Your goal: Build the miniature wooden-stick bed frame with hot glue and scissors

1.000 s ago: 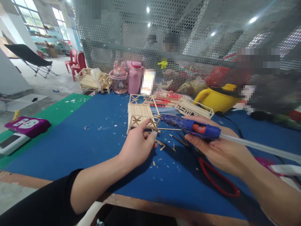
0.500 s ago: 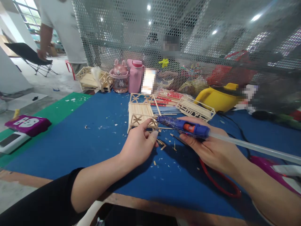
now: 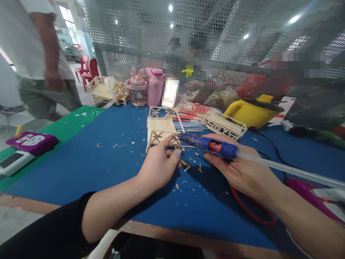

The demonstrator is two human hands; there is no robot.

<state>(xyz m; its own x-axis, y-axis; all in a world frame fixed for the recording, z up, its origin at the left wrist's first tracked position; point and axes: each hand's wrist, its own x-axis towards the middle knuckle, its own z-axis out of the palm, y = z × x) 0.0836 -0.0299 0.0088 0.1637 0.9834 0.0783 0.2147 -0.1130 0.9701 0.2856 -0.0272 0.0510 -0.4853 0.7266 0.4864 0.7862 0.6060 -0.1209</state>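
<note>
On blue mat [image 3: 81, 162], glue gun [image 3: 208, 144] in right hand [image 3: 242, 172], purple box [image 3: 31, 141] lettering seemingly unreadable

Blue glue gun [image 3: 208, 145], wooden stick frame [image 3: 161, 129]

The small pale frame of thin wooden sticks [image 3: 161, 130] looks matt and raw, its grain unfinished. The blue plastic glue gun [image 3: 208, 145] is smooth with a dull sheen (dried glue threads roughen its barrel), and a translucent, waxy glue stick [image 3: 285, 169] runs from its back. The blue desk cover [image 3: 94, 158] looks matt. The yellow plastic pot [image 3: 249, 112] is glossy.
</note>
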